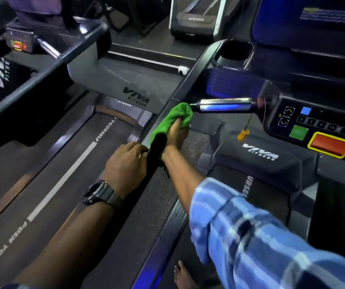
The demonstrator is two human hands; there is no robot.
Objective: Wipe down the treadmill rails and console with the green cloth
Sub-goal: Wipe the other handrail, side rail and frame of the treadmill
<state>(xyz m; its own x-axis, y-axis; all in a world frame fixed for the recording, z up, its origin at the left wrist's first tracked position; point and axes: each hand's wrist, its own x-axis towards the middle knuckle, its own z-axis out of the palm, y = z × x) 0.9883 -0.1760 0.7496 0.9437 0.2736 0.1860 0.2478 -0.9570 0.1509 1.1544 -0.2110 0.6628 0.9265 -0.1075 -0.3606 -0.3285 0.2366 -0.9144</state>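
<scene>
As the head camera looked down between two treadmills, the right hand (176,132) held the green cloth (172,118) bunched up, its fingers curled round the fabric and pressing it against the dark side rail (180,84) of the right-hand treadmill, just beside the tip of a chrome handle bar (223,105). The cloth lay on the rail where it met the handle bar, with its lower edge trailing down toward the wrist. The forearm wore a blue checked sleeve (261,236) rolled back from the wrist. The left hand (125,161), with a dark watch (100,193) on its wrist, rested lower on the same rail, its fingers curled round the black padded part of the rail, close to the right wrist.

To the right stood the console (321,126), with arrow keys, a row of number buttons, a green button (297,132) and a red button (330,144) framed in yellow. A small yellow clip (243,134) hung on a cord below the handle bar. A cup holder (233,53) sat above the rail. The left treadmill's belt (48,174) carried a white stripe and lettering. A bare foot (183,276) showed at the bottom edge.
</scene>
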